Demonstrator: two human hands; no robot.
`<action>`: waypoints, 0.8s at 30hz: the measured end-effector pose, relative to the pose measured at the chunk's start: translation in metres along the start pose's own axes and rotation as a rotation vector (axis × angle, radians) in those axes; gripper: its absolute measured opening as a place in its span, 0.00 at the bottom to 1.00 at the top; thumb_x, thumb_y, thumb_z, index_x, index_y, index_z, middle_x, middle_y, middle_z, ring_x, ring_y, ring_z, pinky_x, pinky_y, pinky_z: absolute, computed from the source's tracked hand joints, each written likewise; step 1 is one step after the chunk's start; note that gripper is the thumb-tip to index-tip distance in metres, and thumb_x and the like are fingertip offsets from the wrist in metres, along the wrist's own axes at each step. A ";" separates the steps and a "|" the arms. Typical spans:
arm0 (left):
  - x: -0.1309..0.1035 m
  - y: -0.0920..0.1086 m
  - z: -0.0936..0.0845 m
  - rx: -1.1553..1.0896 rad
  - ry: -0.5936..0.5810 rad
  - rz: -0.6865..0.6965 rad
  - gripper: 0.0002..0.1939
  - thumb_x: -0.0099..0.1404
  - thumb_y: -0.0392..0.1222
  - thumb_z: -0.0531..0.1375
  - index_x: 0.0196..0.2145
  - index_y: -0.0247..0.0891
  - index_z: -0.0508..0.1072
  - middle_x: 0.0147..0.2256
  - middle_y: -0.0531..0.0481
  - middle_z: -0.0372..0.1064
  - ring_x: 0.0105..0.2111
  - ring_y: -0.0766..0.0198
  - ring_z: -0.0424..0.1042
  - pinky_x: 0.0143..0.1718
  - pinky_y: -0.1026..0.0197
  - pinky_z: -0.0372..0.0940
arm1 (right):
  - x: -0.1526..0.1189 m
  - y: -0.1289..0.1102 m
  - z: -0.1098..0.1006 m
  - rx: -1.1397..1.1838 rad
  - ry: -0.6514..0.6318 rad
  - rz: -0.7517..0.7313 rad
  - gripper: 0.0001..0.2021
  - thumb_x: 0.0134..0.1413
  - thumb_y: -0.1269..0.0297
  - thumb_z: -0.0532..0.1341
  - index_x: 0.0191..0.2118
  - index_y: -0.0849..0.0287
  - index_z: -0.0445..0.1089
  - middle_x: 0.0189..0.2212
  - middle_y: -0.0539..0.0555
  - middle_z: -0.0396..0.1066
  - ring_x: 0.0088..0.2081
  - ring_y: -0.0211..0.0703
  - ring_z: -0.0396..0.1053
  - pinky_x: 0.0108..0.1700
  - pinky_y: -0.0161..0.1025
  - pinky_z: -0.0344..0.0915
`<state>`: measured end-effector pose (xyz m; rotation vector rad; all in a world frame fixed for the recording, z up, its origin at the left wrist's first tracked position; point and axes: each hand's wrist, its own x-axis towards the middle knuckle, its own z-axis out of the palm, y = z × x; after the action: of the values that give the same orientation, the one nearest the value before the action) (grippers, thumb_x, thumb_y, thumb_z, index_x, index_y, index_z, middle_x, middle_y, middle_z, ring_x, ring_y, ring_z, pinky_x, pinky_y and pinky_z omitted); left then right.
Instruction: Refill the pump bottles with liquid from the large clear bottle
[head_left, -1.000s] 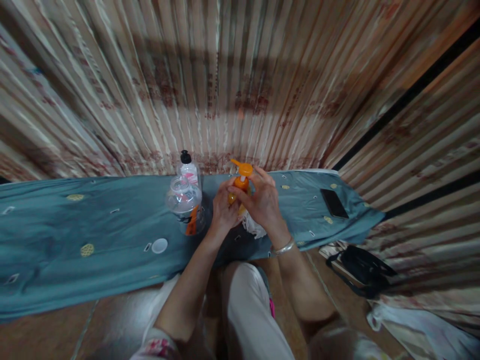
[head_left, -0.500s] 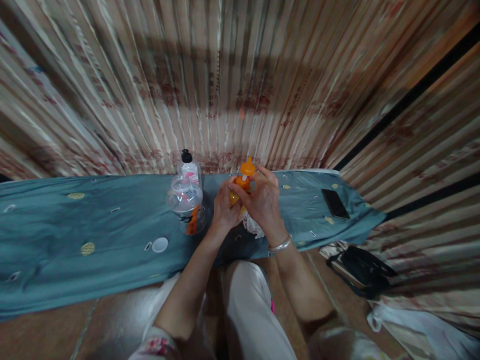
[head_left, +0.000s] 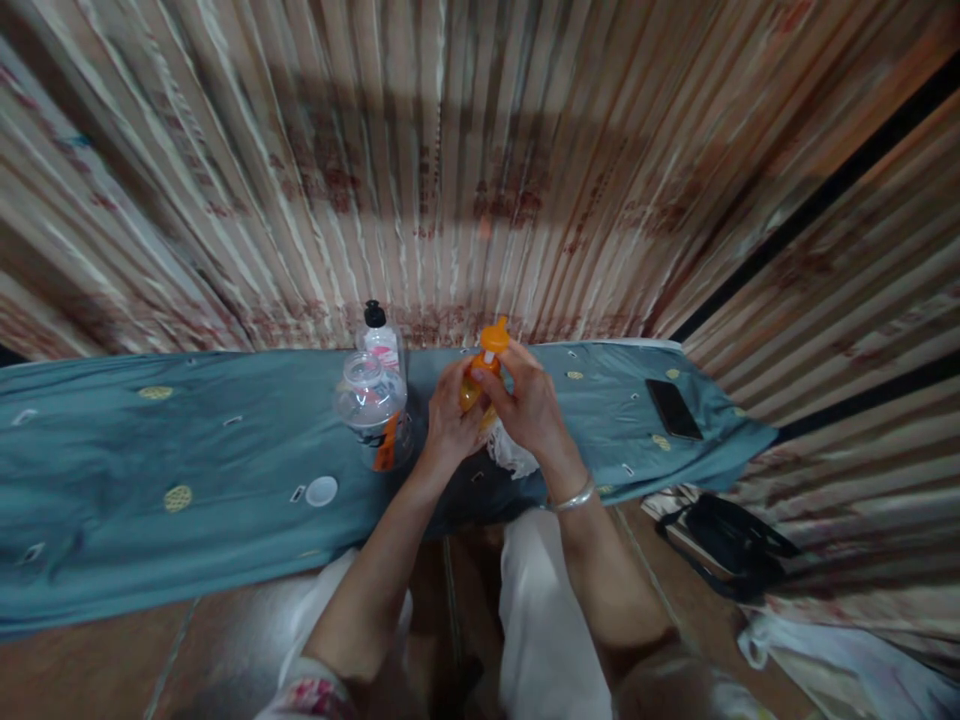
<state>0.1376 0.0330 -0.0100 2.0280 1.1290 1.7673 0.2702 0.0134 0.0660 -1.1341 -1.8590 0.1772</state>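
Observation:
An orange pump bottle [head_left: 470, 393] with yellow-orange contents is between my hands, above the cloth-covered surface. My left hand [head_left: 451, 415] is wrapped round its body from the left. My right hand [head_left: 529, 400] has its fingers closed at the collar, just below the orange pump head [head_left: 495, 336]. Under my right hand lies a crumpled white cloth [head_left: 511, 452]. To the left stand an open clear plastic jar [head_left: 367, 405] with an orange and black label and, behind it, a clear bottle [head_left: 385, 345] with a black cap.
A white round lid [head_left: 322, 491] rests on the teal cloth [head_left: 247, 450] at front left. A dark phone [head_left: 673, 409] lies at the right. Pleated curtains [head_left: 465, 150] hang behind. On the floor at the right is a black bag [head_left: 739, 540].
My right hand's fingers have drawn in closer round the bottle's collar, and the pump spout has turned slightly to the right. My right knee has shifted to the right.

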 end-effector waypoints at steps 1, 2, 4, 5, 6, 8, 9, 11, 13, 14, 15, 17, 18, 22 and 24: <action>0.000 0.000 0.000 0.000 0.002 -0.001 0.20 0.74 0.51 0.58 0.59 0.40 0.69 0.52 0.39 0.76 0.53 0.50 0.77 0.55 0.47 0.72 | -0.002 -0.001 0.003 -0.034 0.024 0.003 0.20 0.73 0.46 0.54 0.44 0.56 0.76 0.43 0.61 0.79 0.59 0.59 0.73 0.63 0.57 0.67; 0.000 -0.001 0.001 -0.001 0.005 -0.001 0.20 0.74 0.51 0.58 0.59 0.41 0.69 0.52 0.39 0.76 0.53 0.50 0.77 0.54 0.47 0.72 | -0.003 -0.003 0.005 -0.066 0.050 0.005 0.21 0.73 0.46 0.54 0.43 0.57 0.76 0.42 0.62 0.79 0.60 0.60 0.72 0.63 0.58 0.66; 0.001 -0.002 0.001 -0.008 0.013 0.005 0.20 0.75 0.51 0.58 0.59 0.41 0.70 0.52 0.39 0.76 0.52 0.50 0.77 0.54 0.47 0.72 | -0.006 -0.007 0.009 -0.122 0.105 0.009 0.22 0.73 0.46 0.53 0.42 0.57 0.76 0.41 0.63 0.80 0.60 0.62 0.72 0.64 0.60 0.65; 0.001 -0.002 0.002 -0.013 0.017 0.011 0.20 0.75 0.52 0.57 0.59 0.41 0.70 0.52 0.39 0.76 0.52 0.50 0.77 0.54 0.47 0.71 | -0.006 -0.008 0.010 -0.145 0.131 0.014 0.22 0.72 0.45 0.54 0.41 0.57 0.76 0.40 0.64 0.80 0.60 0.62 0.72 0.64 0.60 0.65; 0.001 -0.002 0.002 -0.019 0.021 0.019 0.20 0.75 0.52 0.57 0.59 0.41 0.70 0.52 0.39 0.76 0.52 0.50 0.77 0.54 0.47 0.71 | -0.007 -0.009 0.011 -0.165 0.155 0.022 0.22 0.71 0.45 0.55 0.40 0.57 0.76 0.40 0.64 0.80 0.60 0.63 0.72 0.64 0.61 0.65; 0.001 -0.003 0.002 -0.034 0.032 0.036 0.21 0.76 0.54 0.56 0.59 0.41 0.70 0.51 0.39 0.76 0.52 0.50 0.77 0.54 0.47 0.71 | -0.006 -0.010 0.011 -0.190 0.183 0.044 0.21 0.68 0.43 0.60 0.39 0.57 0.76 0.40 0.64 0.80 0.61 0.65 0.71 0.65 0.62 0.64; 0.001 -0.004 0.002 -0.041 0.037 0.045 0.21 0.76 0.55 0.55 0.59 0.41 0.70 0.51 0.39 0.76 0.52 0.50 0.77 0.54 0.47 0.71 | -0.004 -0.010 0.010 -0.188 0.175 0.054 0.21 0.66 0.43 0.62 0.40 0.58 0.76 0.41 0.64 0.80 0.61 0.65 0.71 0.65 0.62 0.63; 0.001 -0.004 0.002 -0.054 0.044 0.061 0.22 0.76 0.57 0.53 0.59 0.41 0.70 0.51 0.39 0.76 0.51 0.50 0.77 0.54 0.46 0.71 | 0.000 -0.006 0.004 -0.129 0.090 0.054 0.22 0.63 0.41 0.65 0.44 0.58 0.76 0.44 0.63 0.80 0.59 0.63 0.72 0.65 0.61 0.64; 0.000 -0.003 0.003 -0.058 0.049 0.066 0.23 0.76 0.58 0.53 0.58 0.41 0.70 0.50 0.40 0.76 0.51 0.51 0.77 0.53 0.46 0.72 | 0.006 -0.001 -0.005 0.008 -0.074 0.017 0.23 0.64 0.41 0.63 0.47 0.58 0.75 0.45 0.60 0.80 0.52 0.57 0.75 0.60 0.56 0.69; 0.000 -0.002 0.003 -0.056 0.050 0.062 0.22 0.76 0.57 0.53 0.58 0.42 0.69 0.50 0.40 0.76 0.51 0.51 0.77 0.53 0.47 0.72 | 0.009 0.002 -0.010 0.089 -0.164 -0.012 0.23 0.66 0.41 0.61 0.47 0.57 0.75 0.44 0.59 0.79 0.49 0.54 0.76 0.57 0.53 0.71; 0.000 0.000 0.003 -0.052 0.052 0.056 0.21 0.76 0.56 0.54 0.58 0.42 0.69 0.50 0.40 0.76 0.51 0.51 0.77 0.53 0.47 0.72 | 0.012 0.005 -0.014 0.160 -0.236 -0.045 0.22 0.69 0.41 0.58 0.46 0.56 0.76 0.44 0.58 0.79 0.48 0.53 0.77 0.55 0.51 0.72; -0.001 0.004 0.002 -0.039 0.049 0.038 0.19 0.75 0.51 0.56 0.58 0.42 0.69 0.50 0.41 0.75 0.50 0.52 0.77 0.53 0.49 0.72 | 0.017 0.009 -0.021 0.240 -0.314 -0.098 0.22 0.70 0.42 0.55 0.45 0.54 0.77 0.44 0.56 0.80 0.51 0.52 0.76 0.56 0.49 0.72; -0.001 0.006 0.001 -0.033 0.044 0.030 0.18 0.74 0.49 0.57 0.57 0.41 0.69 0.50 0.41 0.75 0.50 0.53 0.77 0.53 0.49 0.72 | 0.018 0.011 -0.022 0.243 -0.314 -0.105 0.21 0.70 0.43 0.56 0.45 0.54 0.77 0.44 0.55 0.80 0.52 0.52 0.76 0.57 0.49 0.72; -0.001 0.011 0.000 -0.020 0.015 0.002 0.20 0.68 0.42 0.62 0.57 0.42 0.69 0.50 0.43 0.76 0.50 0.52 0.78 0.53 0.48 0.72 | 0.013 0.008 -0.015 0.092 -0.171 -0.034 0.18 0.67 0.45 0.61 0.44 0.55 0.77 0.44 0.57 0.79 0.50 0.54 0.76 0.56 0.51 0.72; -0.001 0.012 -0.001 -0.020 0.007 -0.006 0.23 0.64 0.41 0.64 0.57 0.42 0.68 0.50 0.43 0.76 0.50 0.51 0.77 0.53 0.48 0.72 | 0.008 0.006 -0.008 -0.001 -0.069 0.006 0.18 0.64 0.44 0.65 0.43 0.55 0.77 0.43 0.59 0.79 0.52 0.58 0.75 0.58 0.55 0.70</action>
<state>0.1416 0.0239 -0.0037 2.0066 1.1143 1.7762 0.2787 0.0203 0.0730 -1.1473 -1.9165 0.2216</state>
